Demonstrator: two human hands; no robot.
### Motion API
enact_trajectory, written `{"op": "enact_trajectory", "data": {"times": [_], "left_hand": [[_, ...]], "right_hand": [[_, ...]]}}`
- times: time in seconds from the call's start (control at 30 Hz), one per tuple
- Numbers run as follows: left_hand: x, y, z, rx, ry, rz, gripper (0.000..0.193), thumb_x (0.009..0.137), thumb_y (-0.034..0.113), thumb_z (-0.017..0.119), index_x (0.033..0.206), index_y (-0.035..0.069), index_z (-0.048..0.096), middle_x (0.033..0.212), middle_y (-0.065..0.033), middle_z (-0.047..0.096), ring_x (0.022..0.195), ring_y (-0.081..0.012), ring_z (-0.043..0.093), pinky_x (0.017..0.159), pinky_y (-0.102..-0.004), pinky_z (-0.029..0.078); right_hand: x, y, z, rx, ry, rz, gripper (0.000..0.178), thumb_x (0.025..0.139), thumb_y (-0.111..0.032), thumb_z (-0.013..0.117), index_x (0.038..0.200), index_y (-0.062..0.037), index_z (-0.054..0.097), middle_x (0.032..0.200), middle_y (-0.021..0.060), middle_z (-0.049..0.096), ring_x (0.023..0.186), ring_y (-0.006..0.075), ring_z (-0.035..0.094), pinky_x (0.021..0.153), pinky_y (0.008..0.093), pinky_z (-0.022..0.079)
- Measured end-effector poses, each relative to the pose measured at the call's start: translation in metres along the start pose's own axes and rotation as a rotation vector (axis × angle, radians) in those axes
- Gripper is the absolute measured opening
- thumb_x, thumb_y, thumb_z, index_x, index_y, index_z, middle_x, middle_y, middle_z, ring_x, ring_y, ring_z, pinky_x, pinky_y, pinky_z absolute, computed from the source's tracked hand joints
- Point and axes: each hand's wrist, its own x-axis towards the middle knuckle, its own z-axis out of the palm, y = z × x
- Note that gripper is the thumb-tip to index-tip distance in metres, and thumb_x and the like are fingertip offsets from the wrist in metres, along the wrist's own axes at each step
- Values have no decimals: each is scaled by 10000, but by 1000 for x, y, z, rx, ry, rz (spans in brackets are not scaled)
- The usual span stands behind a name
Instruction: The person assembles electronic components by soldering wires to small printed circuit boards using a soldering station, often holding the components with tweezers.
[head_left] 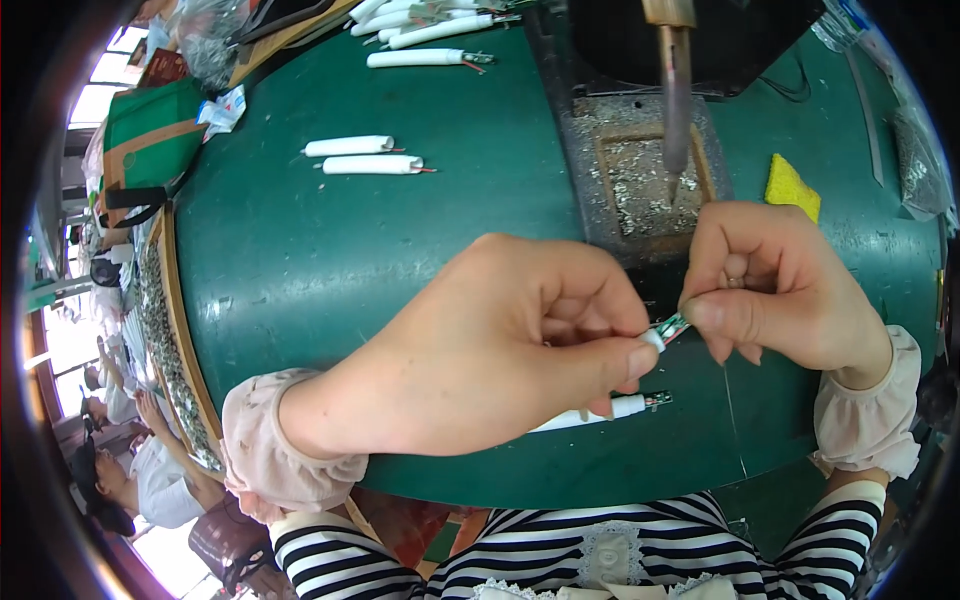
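Observation:
Over the near part of the green table, my left hand [470, 345] pinches a white plastic tube between thumb and forefinger; only the tube's end [652, 339] shows. My right hand [785, 300] pinches a small green circuit board [674, 326] with thin wires, held at the tube's mouth. How far the board sits inside the tube is hidden by my fingers. Below my left hand, another white tube [612, 408] lies on the table, a board poking from its right end; my hand covers part of it.
A soldering iron [676, 110] points down above a solder-flecked tray [625, 190]. A yellow sponge [793, 188] lies right of it. Two white tubes [372, 164] lie at left; several more [430, 32] are piled at the back. People sit beyond the wooden table edge [183, 330].

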Motion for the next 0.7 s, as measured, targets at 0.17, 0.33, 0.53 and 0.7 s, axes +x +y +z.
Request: {"op": "enact_trajectory", "data": {"times": [0.17,0.33,0.53,0.7], "left_hand": [[-4,-1,3,86,-3,-12,154,758,-45,628,893,-50,554,790,-80,615,693,-96,594,622,-181,461],[-18,1,9,236,79,185,196,709,-47,678,867,-47,563,795,-75,613,704,-103,595,594,-206,477],[-23,1,21,597,180,455,168,679,-1,720,794,-33,602,772,-92,642,682,-116,622,602,-217,498],[-27,1,26,654,183,510,175,665,15,735,776,-30,608,766,-96,646,693,-128,632,632,-213,506]], "right_hand": [[-3,-4,4,44,23,-28,137,803,-92,600,800,0,498,603,44,556,447,44,463,397,153,327],[-7,-5,9,118,25,-170,129,787,-56,618,842,14,525,611,47,556,473,55,495,412,157,350],[-21,-9,8,-142,62,-349,146,754,-67,663,809,10,552,624,44,572,518,80,547,431,178,385],[-27,-19,9,-457,13,-512,151,726,-72,687,787,8,575,637,45,596,518,84,562,429,182,386]]}}
